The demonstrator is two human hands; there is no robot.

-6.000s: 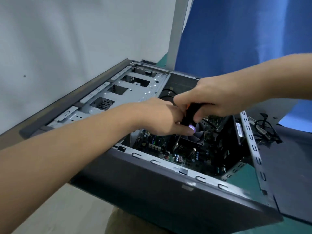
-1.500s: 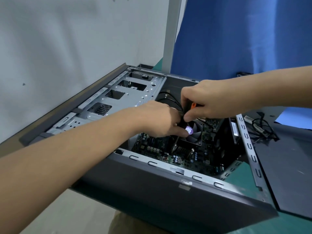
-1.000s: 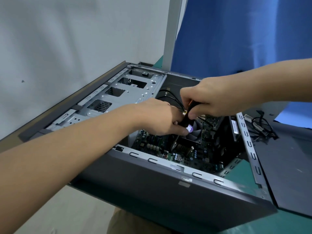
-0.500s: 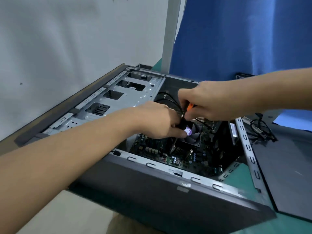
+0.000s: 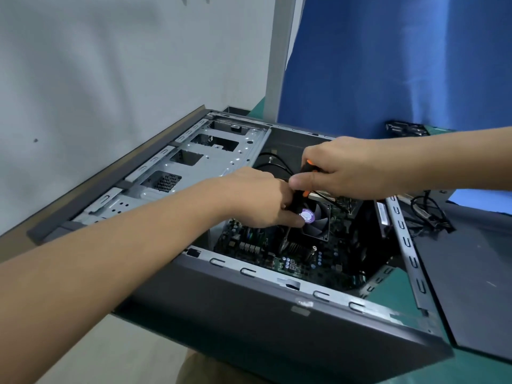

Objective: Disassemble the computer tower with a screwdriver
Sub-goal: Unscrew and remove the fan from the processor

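Open tower (image 5: 277, 328) lying on its side on a green mat (image 5: 484, 367), with smooth dark-grey walls and a slotted bare-steel rim. Inside it, at left, is a silver sheet-metal cage (image 5: 216, 162) with four rectangular cut-outs. Lower down, a dark board (image 5: 249, 242) is studded with small parts, and a finned heatsink (image 5: 296, 249) sits under one square fan (image 5: 318, 220) with a round pale label.

One screwdriver (image 5: 297, 202), with a black and orange handle, stands steeply over the heatsink, its thin shaft pointing down beside the fan. Both hands reach in from bare forearms and meet on it. The right hand (image 5: 346, 167) is curled round the handle's top. The left hand (image 5: 257, 198), knuckles up, pinches the handle's lower end.

At right, a flat grey panel (image 5: 476, 273) lies on the mat, with black cables (image 5: 426, 212) beside it.
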